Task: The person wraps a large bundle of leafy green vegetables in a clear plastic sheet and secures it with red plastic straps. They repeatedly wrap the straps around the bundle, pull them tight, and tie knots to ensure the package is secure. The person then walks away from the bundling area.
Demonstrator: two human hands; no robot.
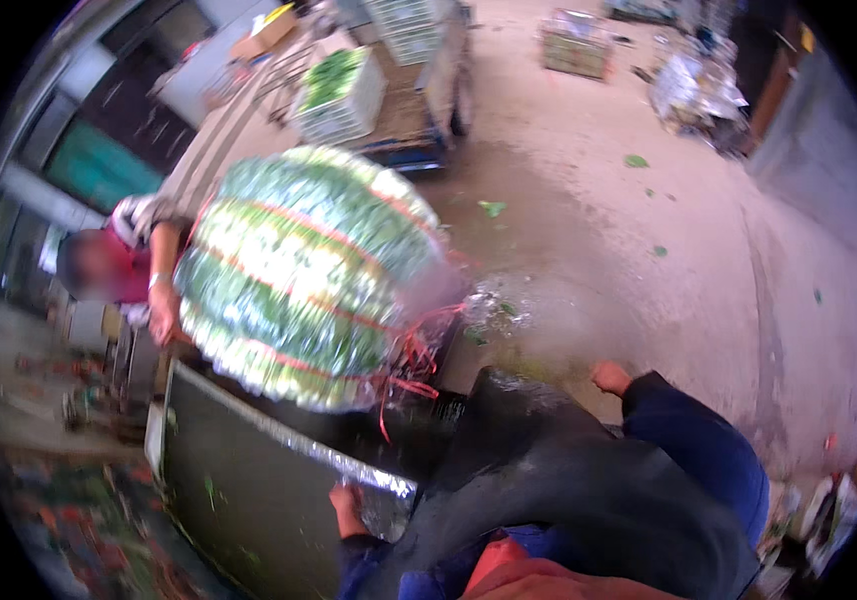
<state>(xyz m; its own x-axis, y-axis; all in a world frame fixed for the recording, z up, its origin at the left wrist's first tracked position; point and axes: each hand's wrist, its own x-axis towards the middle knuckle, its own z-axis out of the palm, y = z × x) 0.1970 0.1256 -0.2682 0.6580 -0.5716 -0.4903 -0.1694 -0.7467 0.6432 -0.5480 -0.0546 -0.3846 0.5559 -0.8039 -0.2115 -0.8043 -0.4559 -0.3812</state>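
Observation:
A large bundle of leafy greens (301, 277) is wrapped in clear plastic and tied with red plastic strings (413, 360). It sits tilted beyond a metal-rimmed water tank (286, 431). My left hand (346, 504) is beside the tank's rim, above the dark water; whether it touches the rim is not clear. Out to the right of my wet dark apron (548, 480), my right hand (610, 377) hangs over the floor, its fingers curled and small in view. A co-worker's hand (164, 319) is at the bundle's left side.
The co-worker (136, 259) stands left of the bundle. Behind it, a cart (402, 101) carries a white crate of greens (338, 97) and stacked crates (406, 30). Wet concrete floor (668, 300) with scattered leaves lies to the right. Plastic-wrapped goods (698, 90) stand by the far wall.

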